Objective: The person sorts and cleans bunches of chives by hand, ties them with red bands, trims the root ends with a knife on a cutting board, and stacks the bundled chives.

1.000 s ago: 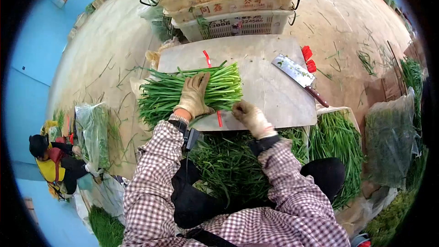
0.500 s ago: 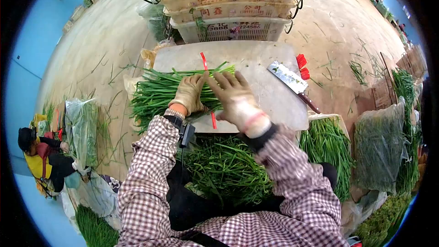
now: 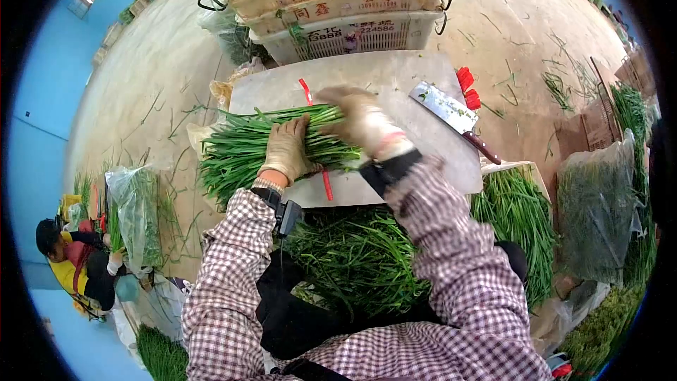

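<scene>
A bundle of long green chives (image 3: 236,148) lies across the pale board, with a red tie strip (image 3: 327,185) running beneath it and sticking out on both sides. My left hand (image 3: 285,147), in a light work glove, is wrapped over the bundle near its middle and grips it. Motion smears my right hand (image 3: 356,118), gloved too, at the bundle's right end; its fingers are too blurred to read. Right of it on the board rests a cleaver (image 3: 444,107) with a brown handle and green scraps on its blade.
Stacked white crates (image 3: 345,35) stand behind the board (image 3: 402,77). Red strips (image 3: 467,88) lie at its right edge. Loose greens (image 3: 352,261) heap below it, more greens (image 3: 518,226) to the right. A co-worker (image 3: 77,261) sits at far left beside a bagged bundle (image 3: 137,204).
My right hand has moved up a little over the bundle's right end, its fingers no longer spread. My left hand stays on the chives. The view has tilted slightly.
</scene>
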Demonstrator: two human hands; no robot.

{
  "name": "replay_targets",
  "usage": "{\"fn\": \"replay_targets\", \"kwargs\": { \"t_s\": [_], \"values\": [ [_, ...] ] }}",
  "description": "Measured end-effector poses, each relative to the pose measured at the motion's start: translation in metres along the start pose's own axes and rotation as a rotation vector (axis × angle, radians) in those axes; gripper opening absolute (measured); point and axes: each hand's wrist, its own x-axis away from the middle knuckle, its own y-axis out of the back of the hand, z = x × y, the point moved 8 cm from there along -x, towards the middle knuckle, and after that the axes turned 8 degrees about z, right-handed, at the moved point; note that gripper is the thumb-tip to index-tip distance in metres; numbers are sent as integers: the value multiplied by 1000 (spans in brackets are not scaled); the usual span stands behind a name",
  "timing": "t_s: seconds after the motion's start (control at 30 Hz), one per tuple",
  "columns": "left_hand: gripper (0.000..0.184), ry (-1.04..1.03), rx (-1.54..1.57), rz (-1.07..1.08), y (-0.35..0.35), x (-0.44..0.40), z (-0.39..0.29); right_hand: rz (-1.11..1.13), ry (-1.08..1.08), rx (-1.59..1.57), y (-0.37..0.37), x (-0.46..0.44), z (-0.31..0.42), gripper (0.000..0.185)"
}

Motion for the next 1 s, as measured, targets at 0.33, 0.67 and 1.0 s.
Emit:
{"fn": "replay_targets", "kwargs": {
  "t_s": [0.33, 0.67, 1.0],
  "values": [
    [124, -35, 27, -96, -2, -6, 0, -207, -755, -904, -66, 81, -128, 32],
    [127, -8, 48, -30, -7, -8, 3, -554, -561, -777, -63, 82, -138, 12],
    [121, -49, 127, -81, 0, 2, 5, -721, -298, -1704, -36, 93, -95, 16]
  ]
}}
